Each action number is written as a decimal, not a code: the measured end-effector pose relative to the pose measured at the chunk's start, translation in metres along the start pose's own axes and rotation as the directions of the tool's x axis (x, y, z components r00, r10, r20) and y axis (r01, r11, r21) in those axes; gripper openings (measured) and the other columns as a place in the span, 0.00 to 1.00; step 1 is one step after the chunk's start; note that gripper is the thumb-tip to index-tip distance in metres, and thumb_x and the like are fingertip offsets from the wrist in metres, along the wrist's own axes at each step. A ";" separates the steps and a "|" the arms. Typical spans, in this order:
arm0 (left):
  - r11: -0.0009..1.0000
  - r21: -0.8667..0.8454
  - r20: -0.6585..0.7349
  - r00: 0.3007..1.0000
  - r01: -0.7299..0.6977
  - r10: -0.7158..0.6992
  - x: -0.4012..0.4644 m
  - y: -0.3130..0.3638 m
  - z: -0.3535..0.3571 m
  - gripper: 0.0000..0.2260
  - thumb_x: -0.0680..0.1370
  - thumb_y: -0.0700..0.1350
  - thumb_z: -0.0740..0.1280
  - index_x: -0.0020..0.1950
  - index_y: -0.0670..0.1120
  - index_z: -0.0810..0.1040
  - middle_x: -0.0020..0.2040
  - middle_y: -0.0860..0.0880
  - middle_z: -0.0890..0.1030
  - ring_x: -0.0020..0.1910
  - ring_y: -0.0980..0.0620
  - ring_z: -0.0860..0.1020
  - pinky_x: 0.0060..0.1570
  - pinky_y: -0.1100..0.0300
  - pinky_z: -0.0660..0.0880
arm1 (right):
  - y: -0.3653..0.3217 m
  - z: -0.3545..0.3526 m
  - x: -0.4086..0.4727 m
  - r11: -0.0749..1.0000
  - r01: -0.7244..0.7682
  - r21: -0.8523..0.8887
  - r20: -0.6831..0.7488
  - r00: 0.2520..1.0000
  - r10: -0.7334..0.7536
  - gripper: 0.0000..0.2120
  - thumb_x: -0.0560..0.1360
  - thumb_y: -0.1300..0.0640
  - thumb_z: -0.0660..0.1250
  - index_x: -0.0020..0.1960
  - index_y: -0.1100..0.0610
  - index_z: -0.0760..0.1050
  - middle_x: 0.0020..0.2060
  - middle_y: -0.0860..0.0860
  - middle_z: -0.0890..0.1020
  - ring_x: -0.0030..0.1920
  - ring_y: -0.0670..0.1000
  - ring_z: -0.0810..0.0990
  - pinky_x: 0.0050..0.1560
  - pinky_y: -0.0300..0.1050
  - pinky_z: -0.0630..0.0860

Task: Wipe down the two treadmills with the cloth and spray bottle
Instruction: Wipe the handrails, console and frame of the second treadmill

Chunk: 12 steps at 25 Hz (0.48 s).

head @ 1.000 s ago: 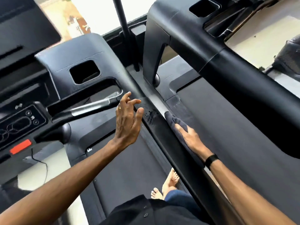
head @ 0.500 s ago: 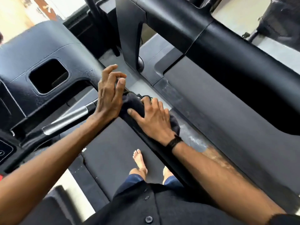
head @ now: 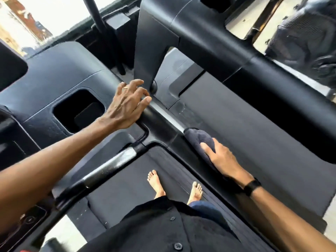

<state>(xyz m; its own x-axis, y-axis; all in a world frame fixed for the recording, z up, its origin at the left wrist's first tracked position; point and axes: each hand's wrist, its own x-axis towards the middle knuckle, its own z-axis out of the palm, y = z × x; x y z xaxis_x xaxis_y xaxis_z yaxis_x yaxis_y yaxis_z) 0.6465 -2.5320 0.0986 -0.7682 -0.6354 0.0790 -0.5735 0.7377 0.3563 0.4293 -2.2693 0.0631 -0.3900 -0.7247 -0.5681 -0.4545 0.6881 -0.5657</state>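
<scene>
Grip, right hand (head: 222, 160): your fingers pressed flat on the cloth (head: 198, 140) atop the side rail (head: 163, 122) between both treadmills. Left hand (head: 127, 106): loose, holding nothing. Step: wiping rail. Next: likely continue along it; spray bottle unseen.

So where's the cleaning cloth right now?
In the head view, the dark cloth lies right of centre on the side rail between the two treadmill belts, pressed down under the right hand.

The right hand (head: 222, 159) presses a dark cloth (head: 199, 140) flat on the black side rail (head: 161, 120) between 2 treadmill belts. The left hand (head: 127, 104), fingers spread, hovers at the rail's far end.
</scene>
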 end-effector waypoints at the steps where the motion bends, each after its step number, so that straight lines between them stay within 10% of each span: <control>1: 1.000 -0.005 0.004 1.000 0.001 -0.001 0.000 -0.005 -0.001 0.21 0.82 0.58 0.49 0.58 0.46 0.75 0.69 0.42 0.70 0.69 0.43 0.70 0.72 0.40 0.56 | -0.011 0.005 -0.008 0.996 0.007 -0.091 -0.079 0.997 -0.015 0.23 0.80 0.39 0.59 0.67 0.54 0.71 0.62 0.53 0.78 0.65 0.58 0.74 0.62 0.53 0.70; 7: 1.000 -0.011 -0.011 1.000 -0.005 0.005 0.003 0.000 0.000 0.25 0.81 0.58 0.48 0.63 0.43 0.74 0.70 0.42 0.68 0.64 0.42 0.73 0.72 0.39 0.53 | -0.128 0.053 0.014 0.875 0.206 -0.438 -0.248 0.908 -0.338 0.31 0.74 0.31 0.49 0.63 0.52 0.70 0.58 0.54 0.75 0.60 0.58 0.72 0.57 0.58 0.69; 12: 0.978 -0.169 -0.077 0.988 0.121 -0.135 0.006 -0.007 -0.002 0.27 0.81 0.60 0.46 0.65 0.45 0.73 0.72 0.44 0.67 0.66 0.44 0.72 0.75 0.40 0.47 | -0.140 0.044 0.113 0.996 0.065 0.068 0.073 0.995 -0.070 0.28 0.78 0.32 0.54 0.66 0.52 0.69 0.67 0.55 0.75 0.68 0.57 0.71 0.68 0.55 0.66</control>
<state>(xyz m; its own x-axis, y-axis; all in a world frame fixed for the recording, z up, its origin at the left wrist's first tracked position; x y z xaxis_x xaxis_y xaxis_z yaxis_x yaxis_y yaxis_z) 0.6466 -2.5418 0.0988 -0.6593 -0.7450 0.1019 -0.6057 0.6065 0.5150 0.4847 -2.4457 0.0519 -0.2977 -0.7665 -0.5692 -0.4231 0.6404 -0.6410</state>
